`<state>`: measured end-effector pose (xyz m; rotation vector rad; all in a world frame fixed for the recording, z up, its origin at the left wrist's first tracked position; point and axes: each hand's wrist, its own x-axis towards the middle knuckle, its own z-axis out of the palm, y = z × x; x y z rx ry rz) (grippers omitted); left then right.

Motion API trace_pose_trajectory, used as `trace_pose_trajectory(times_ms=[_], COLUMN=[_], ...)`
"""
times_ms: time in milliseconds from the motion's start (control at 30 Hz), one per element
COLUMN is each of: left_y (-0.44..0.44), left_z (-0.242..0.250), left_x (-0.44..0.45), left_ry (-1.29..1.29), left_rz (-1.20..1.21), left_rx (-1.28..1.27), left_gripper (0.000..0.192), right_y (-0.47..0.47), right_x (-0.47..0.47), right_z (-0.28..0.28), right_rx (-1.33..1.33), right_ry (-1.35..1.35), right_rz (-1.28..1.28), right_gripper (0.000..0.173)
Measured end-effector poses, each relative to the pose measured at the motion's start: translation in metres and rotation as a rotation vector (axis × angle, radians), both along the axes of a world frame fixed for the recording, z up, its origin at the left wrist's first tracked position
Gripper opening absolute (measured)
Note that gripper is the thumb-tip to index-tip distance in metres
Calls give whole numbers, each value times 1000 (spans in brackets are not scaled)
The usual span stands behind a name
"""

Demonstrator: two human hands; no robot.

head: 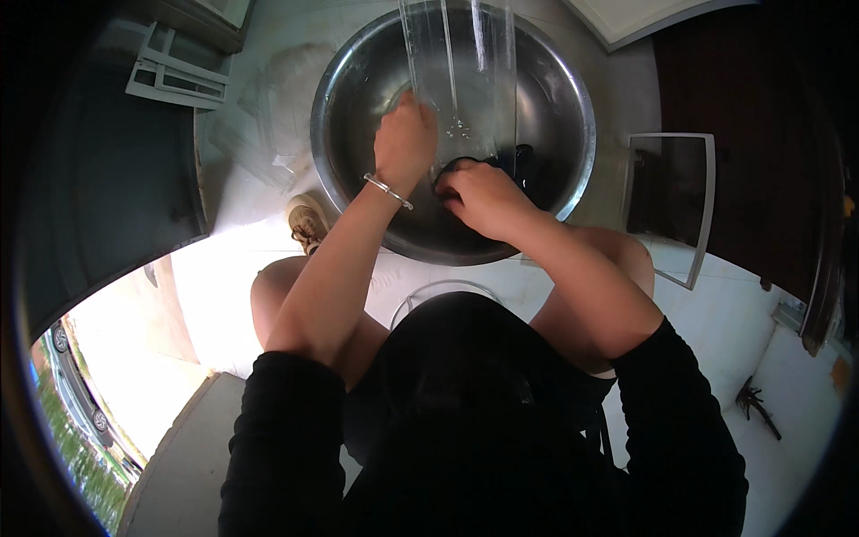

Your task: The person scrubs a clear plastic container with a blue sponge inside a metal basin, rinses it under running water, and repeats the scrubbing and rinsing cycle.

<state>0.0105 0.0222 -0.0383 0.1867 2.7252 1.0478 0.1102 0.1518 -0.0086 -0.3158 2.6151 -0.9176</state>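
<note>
A large round stainless steel basin (320, 134) stands on the floor before me. A clear, transparent panel or box-like piece (496, 87) slants into it from the far rim. Over the left part of the basin, my left hand (406, 137), with a silver bangle (388, 190) at the wrist, grips the left edge of the clear piece; its fingertips are partly hidden. Close to the near side, my right hand (480, 194) has its fingers bent around a black cloth or pad (463, 162) against the lower end of the clear piece. More dark material (524, 156) lies to the right in the basin.
A shoe (307, 221) is left of the basin. White frames (178, 84) lean at the upper left, and a light frame (706, 201) stands to the right. Dark panels flank both sides. A curved metal bar (456, 282) shows between my knees. Daylight and a parked car (80, 382) appear lower left.
</note>
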Motion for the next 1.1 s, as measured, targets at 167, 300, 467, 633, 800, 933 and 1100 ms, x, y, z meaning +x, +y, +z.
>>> trace_pose_trajectory(times_ms=[167, 300, 467, 633, 800, 933, 1100], left_y=[-20, -39, -59, -66, -55, -43, -30], left_z=[-3, 11, 41, 57, 59, 55, 44], left_x=[-20, -30, -36, -43, -40, -37, -38], left_ry=[44, -256, -508, -600, -685, -755, -799], left_rz=[-25, 89, 102, 16, -85, -134, -154], left_rx=[92, 535, 835, 1045, 1213, 1277, 1364], left_gripper=[32, 43, 50, 52, 52, 55, 56], right_y=[46, 98, 126, 114, 93, 82, 77], right_x=[-18, -25, -38, -48, -55, -63, -66], right_z=[36, 72, 81, 70, 65, 58, 52], right_rx=[-415, -670, -1161, -951, -732, -861, -762], right_ry=[-437, -374, -421, -327, -249, -303, -232], right_rz=[-209, -589, -680, -869, -772, -710, -720], right_gripper=[23, 29, 28, 27, 24, 22, 24])
